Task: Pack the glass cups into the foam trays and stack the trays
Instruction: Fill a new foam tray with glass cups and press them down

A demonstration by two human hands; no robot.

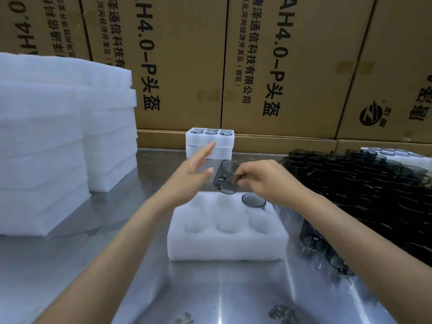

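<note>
A white foam tray with six round pockets lies on the metal table in front of me. One smoky glass cup sits in its far right pocket; the other pockets are empty. My right hand pinches a second glass cup, tilted, just above the tray's far middle pocket. My left hand hovers beside that cup with straight fingers, not holding it. Two filled foam trays stand stacked at the back of the table.
A large heap of dark glass cups covers the table's right side. Tall piles of white foam sheets stand at the left. Cardboard boxes form a wall behind. Another filled tray shows at far right.
</note>
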